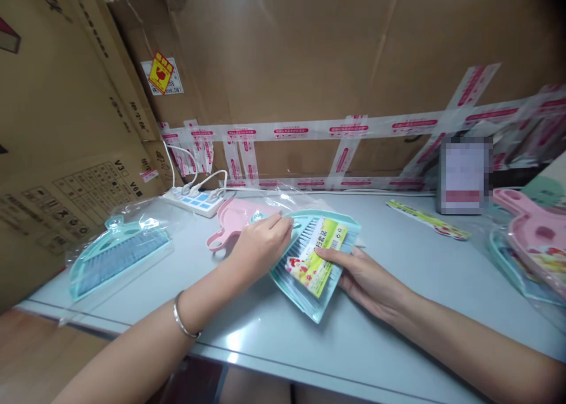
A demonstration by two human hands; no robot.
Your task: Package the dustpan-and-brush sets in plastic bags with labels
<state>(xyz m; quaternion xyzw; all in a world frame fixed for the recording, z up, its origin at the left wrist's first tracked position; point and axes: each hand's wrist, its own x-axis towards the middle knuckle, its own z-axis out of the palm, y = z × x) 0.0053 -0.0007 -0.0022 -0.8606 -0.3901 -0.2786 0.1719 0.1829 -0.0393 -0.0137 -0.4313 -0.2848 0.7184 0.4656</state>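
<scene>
A mint-green dustpan (316, 312) with a brush (308, 234) nested in it is held up over the table, tilted. A yellow-green printed card (329, 239) lies across the bristles. My right hand (365, 280) grips the pan's side edge, its thumb pressing on the card and its fingers behind the pan. My left hand (265, 242), with a bangle at the wrist, is closed at the handle end; its fingers hide most of the handles, so whether it grips one or both I cannot tell. Behind my left hand lies a pink dustpan (239, 215).
On the left lies a bagged mint-green dustpan set (121, 250). A power strip (194, 201) with plugged-in cables stands at the back. Another printed card (427, 220) lies near a small box-like object (462, 177), pixelated. Pink and green sets (535, 227) are piled right. Cardboard (287, 50) walls the back.
</scene>
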